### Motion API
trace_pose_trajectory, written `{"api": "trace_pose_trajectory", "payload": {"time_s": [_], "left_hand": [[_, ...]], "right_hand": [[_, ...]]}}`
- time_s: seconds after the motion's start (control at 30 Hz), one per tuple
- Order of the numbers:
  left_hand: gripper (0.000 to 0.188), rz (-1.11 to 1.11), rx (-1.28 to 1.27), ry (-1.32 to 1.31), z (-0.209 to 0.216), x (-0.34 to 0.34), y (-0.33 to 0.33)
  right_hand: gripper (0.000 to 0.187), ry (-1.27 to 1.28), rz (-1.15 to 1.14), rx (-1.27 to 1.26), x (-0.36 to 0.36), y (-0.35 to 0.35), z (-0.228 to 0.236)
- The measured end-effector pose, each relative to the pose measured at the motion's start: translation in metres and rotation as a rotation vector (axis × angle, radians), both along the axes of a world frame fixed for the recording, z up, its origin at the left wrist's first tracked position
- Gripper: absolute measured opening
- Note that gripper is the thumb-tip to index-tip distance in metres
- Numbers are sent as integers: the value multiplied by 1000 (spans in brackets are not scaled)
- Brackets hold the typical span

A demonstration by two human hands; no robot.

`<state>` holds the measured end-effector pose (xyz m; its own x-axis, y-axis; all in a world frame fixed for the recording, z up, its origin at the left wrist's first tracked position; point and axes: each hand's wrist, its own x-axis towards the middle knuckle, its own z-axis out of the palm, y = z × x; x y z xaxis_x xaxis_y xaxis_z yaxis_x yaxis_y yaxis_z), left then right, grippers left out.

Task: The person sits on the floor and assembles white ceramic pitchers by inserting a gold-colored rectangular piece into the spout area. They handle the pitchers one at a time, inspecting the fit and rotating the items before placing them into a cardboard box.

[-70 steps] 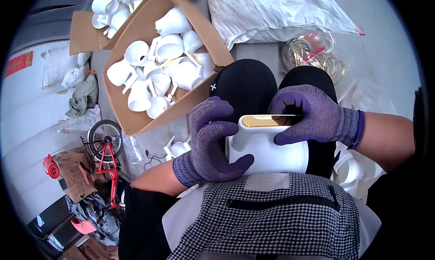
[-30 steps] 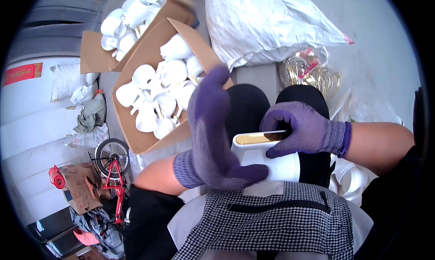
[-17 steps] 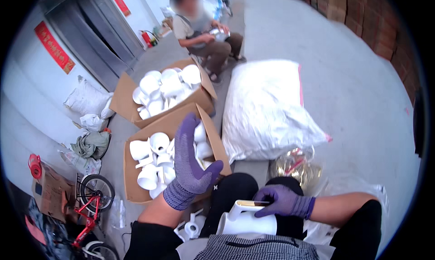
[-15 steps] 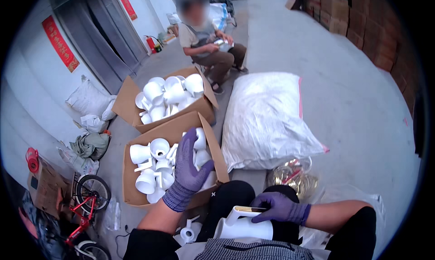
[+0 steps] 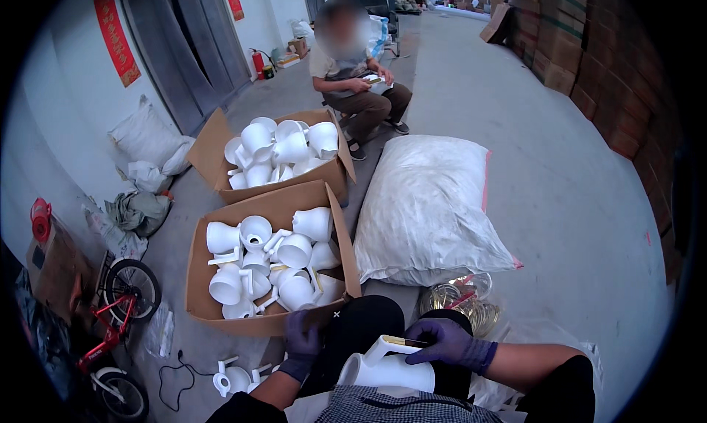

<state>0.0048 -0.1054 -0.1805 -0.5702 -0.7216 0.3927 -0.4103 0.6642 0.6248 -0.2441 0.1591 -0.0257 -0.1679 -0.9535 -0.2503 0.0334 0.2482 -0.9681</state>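
Observation:
A white jug (image 5: 390, 371) lies on its side across my lap, its handle up and a gold strip along the top of the handle. My right hand (image 5: 449, 343), in a purple glove, grips the jug near the strip's end. My left hand (image 5: 301, 343), gloved alike, is lowered beside my left knee, its fingers apart and nothing visible in them. It is just below the near edge of an open cardboard box (image 5: 199, 275) of white jugs (image 5: 294, 250). On the floor to its left are a few more white jugs (image 5: 234, 379).
A second box (image 5: 206, 150) of white jugs stands behind. A full white sack (image 5: 434, 209) lies to the right, with gold-coloured strips (image 5: 479, 312) in front of it. A co-worker (image 5: 361, 91) sits beyond the boxes. A red bicycle (image 5: 110, 334) stands left; stacked cartons (image 5: 604, 77) line the right.
My left hand has come down from over the near box to beside my knee, and the jugs it covered now show. My right hand still holds the jug. The view has shifted slightly.

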Motion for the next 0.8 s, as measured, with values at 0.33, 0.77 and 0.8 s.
{"api": "trace_pose_trajectory", "payload": {"time_s": [0.33,0.77,0.8], "left_hand": [[24,-37,218,-239,-176,135,13],[48,104,321,-970,-96,23,-25],[46,63,303,-975,-88,24,-25]], "right_hand": [[34,-20,-12,49,1,0,6],[35,-94,-45,30,0,0,-2],[35,-97,-51,21,-1,0,-3]]}}
